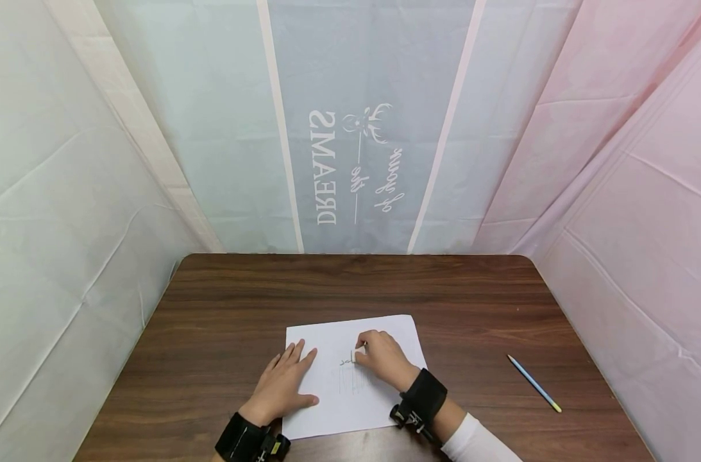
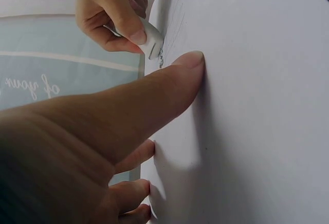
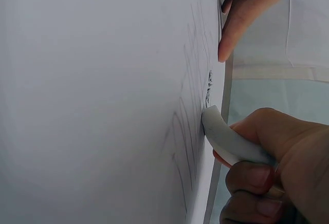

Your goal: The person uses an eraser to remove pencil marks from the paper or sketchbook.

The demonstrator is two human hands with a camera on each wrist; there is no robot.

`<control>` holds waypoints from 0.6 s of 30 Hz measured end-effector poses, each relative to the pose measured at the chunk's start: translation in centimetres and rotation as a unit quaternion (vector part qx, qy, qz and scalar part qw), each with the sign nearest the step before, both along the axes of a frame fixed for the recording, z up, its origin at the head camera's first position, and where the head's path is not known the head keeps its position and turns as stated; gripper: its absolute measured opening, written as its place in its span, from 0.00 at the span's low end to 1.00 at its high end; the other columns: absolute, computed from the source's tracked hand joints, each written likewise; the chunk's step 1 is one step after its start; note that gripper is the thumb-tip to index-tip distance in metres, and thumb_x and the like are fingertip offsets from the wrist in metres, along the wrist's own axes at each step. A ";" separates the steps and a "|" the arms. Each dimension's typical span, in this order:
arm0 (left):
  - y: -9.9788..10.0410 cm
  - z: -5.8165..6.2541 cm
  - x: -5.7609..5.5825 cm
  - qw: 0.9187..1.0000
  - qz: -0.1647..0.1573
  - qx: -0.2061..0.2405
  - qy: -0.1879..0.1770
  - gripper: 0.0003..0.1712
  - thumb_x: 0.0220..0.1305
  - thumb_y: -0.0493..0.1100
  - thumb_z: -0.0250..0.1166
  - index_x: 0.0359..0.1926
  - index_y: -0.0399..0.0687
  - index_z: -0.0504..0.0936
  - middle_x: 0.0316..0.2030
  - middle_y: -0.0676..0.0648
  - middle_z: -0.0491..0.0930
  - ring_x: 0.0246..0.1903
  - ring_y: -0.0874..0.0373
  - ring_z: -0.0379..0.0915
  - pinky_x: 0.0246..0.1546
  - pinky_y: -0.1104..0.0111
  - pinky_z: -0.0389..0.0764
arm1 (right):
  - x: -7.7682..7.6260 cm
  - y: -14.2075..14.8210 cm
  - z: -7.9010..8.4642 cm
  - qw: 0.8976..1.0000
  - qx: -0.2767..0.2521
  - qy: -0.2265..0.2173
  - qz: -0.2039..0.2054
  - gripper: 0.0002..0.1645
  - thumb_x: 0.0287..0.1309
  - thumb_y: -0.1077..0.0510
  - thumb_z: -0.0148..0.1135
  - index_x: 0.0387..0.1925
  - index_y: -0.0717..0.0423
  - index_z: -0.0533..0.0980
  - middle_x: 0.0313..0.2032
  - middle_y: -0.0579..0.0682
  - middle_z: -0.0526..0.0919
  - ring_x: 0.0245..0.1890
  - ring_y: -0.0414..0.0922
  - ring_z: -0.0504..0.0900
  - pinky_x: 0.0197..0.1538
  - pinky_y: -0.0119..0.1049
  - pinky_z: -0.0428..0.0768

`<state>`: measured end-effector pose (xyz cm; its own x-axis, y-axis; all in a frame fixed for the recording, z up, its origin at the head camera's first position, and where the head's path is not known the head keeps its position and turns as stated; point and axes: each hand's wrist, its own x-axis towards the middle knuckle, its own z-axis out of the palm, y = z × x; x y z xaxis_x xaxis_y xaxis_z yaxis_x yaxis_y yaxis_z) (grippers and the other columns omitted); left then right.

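Observation:
A white sheet of paper point(image 1: 327, 417) lies on the table, bearing thin pencil lines point(image 3: 187, 85) and a short row of dark marks or crumbs point(image 3: 209, 85). My right hand point(image 1: 385, 358) pinches a white eraser point(image 3: 226, 137) between thumb and fingers, its end touching the paper by the dark marks. Spread over the sheet's left side, my left hand point(image 1: 281, 385) presses it with straight fingers and thumb. In the left wrist view the left thumb point(image 2: 169, 77) rests on the paper near the eraser point(image 2: 152, 40).
A blue pencil point(image 1: 533, 383) with a yellowish end lies on the brown wooden table point(image 1: 477, 308), to the right of the sheet. Pale printed curtains point(image 1: 367, 64) hang behind the table and on both sides. Each wrist wears a black strap point(image 1: 424, 391) with a small camera.

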<state>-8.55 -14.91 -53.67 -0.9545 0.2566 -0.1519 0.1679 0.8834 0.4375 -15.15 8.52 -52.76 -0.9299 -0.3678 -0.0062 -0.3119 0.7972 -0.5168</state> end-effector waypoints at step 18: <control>0.0 -0.1 -0.1 1.000 -0.001 -0.001 -0.003 0.54 0.45 0.58 0.81 0.72 0.45 0.71 0.76 0.34 0.60 0.76 0.34 0.54 0.72 0.36 0.58 | -0.1 0.5 -0.1 1.000 0.001 0.007 -0.005 0.03 0.52 0.59 0.71 0.31 0.54 0.85 0.20 0.43 0.79 0.22 0.38 0.67 0.27 0.30 0.66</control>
